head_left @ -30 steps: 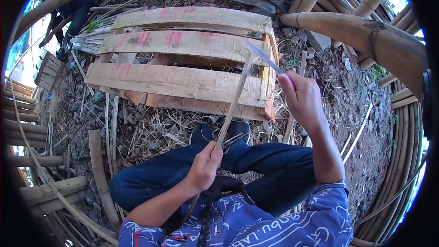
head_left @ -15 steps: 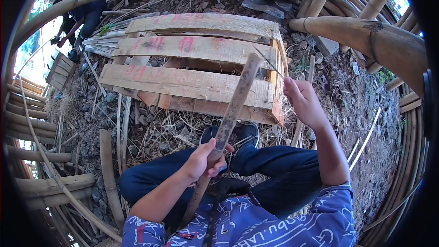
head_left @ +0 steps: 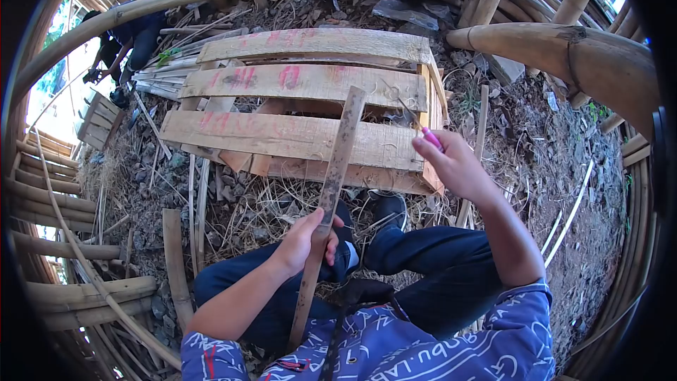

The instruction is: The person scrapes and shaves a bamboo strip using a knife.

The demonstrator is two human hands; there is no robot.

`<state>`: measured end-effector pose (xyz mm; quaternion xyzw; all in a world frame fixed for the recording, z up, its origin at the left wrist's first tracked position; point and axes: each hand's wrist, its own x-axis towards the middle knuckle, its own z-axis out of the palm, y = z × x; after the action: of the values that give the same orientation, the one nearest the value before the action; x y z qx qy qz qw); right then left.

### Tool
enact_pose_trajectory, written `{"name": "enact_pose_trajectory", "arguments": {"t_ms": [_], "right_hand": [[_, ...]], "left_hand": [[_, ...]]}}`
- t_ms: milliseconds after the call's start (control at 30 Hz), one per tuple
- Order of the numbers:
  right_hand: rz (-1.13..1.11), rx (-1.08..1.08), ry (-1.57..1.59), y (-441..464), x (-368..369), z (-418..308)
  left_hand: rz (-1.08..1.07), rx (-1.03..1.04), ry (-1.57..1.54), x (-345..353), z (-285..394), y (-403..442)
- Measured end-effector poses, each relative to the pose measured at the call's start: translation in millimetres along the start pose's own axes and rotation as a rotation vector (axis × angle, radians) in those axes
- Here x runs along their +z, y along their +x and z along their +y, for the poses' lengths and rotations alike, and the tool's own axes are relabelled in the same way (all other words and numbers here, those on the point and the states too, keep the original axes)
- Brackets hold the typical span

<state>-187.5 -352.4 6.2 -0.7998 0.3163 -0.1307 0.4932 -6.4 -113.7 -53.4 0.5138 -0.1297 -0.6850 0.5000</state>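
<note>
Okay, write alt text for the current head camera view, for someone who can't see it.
Seated person's left hand grips a long speckled bamboo strip; the right hand holds a pink-handled knife. A slatted wooden crate with red markings sits ahead on littered ground, with bamboo poles around.

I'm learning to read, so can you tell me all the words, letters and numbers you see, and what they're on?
"bu.LAB": white letters on the blue shirt; this is only part of the writing.
The shirt's other writing is too bent or cut off to read surely.
The pink marks on the wooden slats are too blurred to read.
</note>
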Motion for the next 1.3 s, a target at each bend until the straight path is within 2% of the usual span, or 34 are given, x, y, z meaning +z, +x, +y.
{"name": "enact_pose_trajectory", "arguments": {"t_ms": [100,200,333,567,667,767,800,833,900,967,1000,1033,1067,1100,1133,1167,1200,1233,1300], "right_hand": [[-0.067,0.053,0.058,4,16,5],[-0.124,0.154,0.281,5,29,12],[-0.112,-0.007,0.092,1,35,10],[-0.116,0.032,0.122,2,43,3],[-0.132,0.051,0.02,-2,48,-3],[-0.207,-0.039,-0.026,-5,54,-5],[-0.186,-0.137,-0.043,-4,57,-4],[-0.162,-0.235,-0.059,-4,59,-3],[-0.163,-0.23,-0.058,-5,61,-5],[-0.156,-0.223,-0.053,-5,59,-4],[-0.155,-0.158,0.02,-4,59,-2],[-0.159,-0.09,0.097,-4,60,1],[-0.153,0.011,0.211,-5,59,-4],[-0.142,0.003,0.242,-2,60,0],[-0.141,0.017,0.239,-1,58,0],[-0.156,0.038,0.231,-2,56,-1],[-0.129,0.032,0.214,-2,57,3],[-0.101,0.016,0.199,-2,59,6],[-0.125,0.054,0.21,-4,53,-3]], "left_hand": [[-0.018,0.063,0.03,7,-2,2],[-0.012,0.015,0.02,8,-1,-2],[-0.006,-0.001,-0.011,3,-5,2],[-0.011,0.061,0.09,8,-9,5],[-0.044,0.065,0.049,8,-6,4],[0.001,0.093,0.122,8,-8,7],[0.002,0.09,0.12,12,-10,7],[0.084,0.156,0.13,16,-10,7],[0.16,0.218,0.15,18,-4,3],[0.519,0.839,0.911,15,12,-11],[0.439,0.933,0.835,23,26,-24],[0.156,0.94,0.688,27,37,-39],[-0.015,0.982,0.439,47,40,-51],[-0.226,0.925,0.309,62,46,-70],[-0.571,0.909,0.186,62,46,-70],[-0.642,1.055,-0.011,79,40,-76],[-0.727,0.995,-0.062,85,51,-87],[-0.702,1.223,-0.255,115,47,-76],[-0.063,0.767,-0.36,154,49,-138]]}}
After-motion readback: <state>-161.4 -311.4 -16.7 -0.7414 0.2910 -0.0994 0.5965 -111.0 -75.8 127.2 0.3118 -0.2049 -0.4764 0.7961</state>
